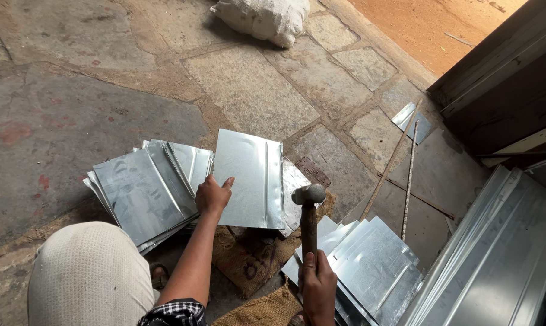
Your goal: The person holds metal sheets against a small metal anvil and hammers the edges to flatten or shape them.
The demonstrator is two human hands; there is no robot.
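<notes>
On a worn stone-slab floor [255,90], seen from the head camera, a person is crouching over sheet-metal work. The left hand [211,196] is gripping the lower left corner of a flat rectangular galvanised steel sheet with one raised seam [249,178], its fingers [227,182] closing over the sheet's edge and pinning it down. The sheet is lying between two piles, partly over a dark iron block [312,172] and a brown burlap sack [249,259] that is spreading under the work. The right hand [317,284] is wrapping tightly around the lower end of a wooden-handled hammer with a rounded grey steel head [308,196]; the head is hanging just beside the sheet's lower right corner, and whether it is touching the metal cannot be told. A fanned stack of similar shiny folded sheets [146,193] is resting to the left of the held sheet, just beside the person's knee in pale trousers [89,274]. Another stack of cut sheets [369,265] is lying to the right of the hammer. Two thin long rods [409,181] are lying aslant on the floor beyond that stack. Long bent metal channels [502,253] are filling the lower right corner. A white woven sack [264,18] is sitting well apart at the top of the frame.
</notes>
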